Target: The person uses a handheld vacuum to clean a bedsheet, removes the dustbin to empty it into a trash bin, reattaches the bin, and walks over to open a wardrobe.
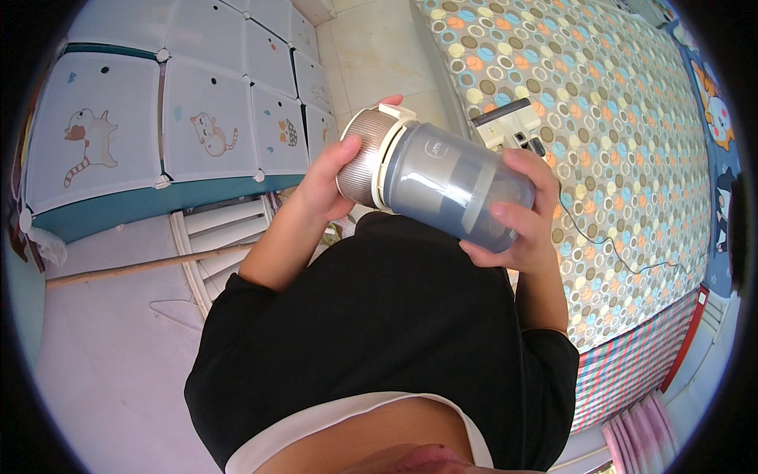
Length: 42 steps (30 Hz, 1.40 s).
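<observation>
Both hands hold a clear grey plastic canister (441,183) tilted in front of my chest. Its left end is a ribbed bronze-coloured section (365,157) with cream trim and a small cream latch (398,111). My left hand (331,181) grips this ribbed section, thumb on the near side and a fingertip showing beyond it. Around the clear right end my right hand (527,219) spreads its fingers and thumb. The canister bears a small printed logo. Whether its two parts are locked together I cannot tell.
At right, a bed (610,195) with a circle-patterned cover bears a cream and dark corded appliance (506,124), partly hidden. Its dark cord (604,242) crosses the cover. White storage cubes (95,130) with cat pictures stand left, near a wooden stick (154,265) and white slatted rack (225,222).
</observation>
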Tool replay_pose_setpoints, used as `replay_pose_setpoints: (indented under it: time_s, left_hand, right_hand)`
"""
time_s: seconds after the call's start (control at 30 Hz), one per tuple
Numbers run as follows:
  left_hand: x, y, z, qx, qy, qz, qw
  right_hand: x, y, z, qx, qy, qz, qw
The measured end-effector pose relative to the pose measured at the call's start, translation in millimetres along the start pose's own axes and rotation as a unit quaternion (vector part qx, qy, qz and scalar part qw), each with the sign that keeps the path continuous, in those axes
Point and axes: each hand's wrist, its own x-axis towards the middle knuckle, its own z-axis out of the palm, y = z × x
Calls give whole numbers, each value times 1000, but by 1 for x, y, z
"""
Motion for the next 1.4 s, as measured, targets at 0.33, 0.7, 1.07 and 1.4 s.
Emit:
replay_pose_setpoints:
  time_s: [0.33, 0.7, 1.07, 1.4]
  left_hand:
    - [3, 12, -14, -33, 24, -86, 995]
    - [8, 9, -17, -31, 58, -114, 991]
    - [13, 11, -20, 20, 38, -55, 998]
    - [9, 12, -21, 19, 36, -44, 998]
  right_hand:
    - [7, -1, -8, -59, -82, -100, 990]
    - [18, -5, -7, -39, -118, -37, 992]
    - [16, -7, 8, 25, -18, 137, 990]
    - [16, -7, 16, 25, -9, 143, 989]
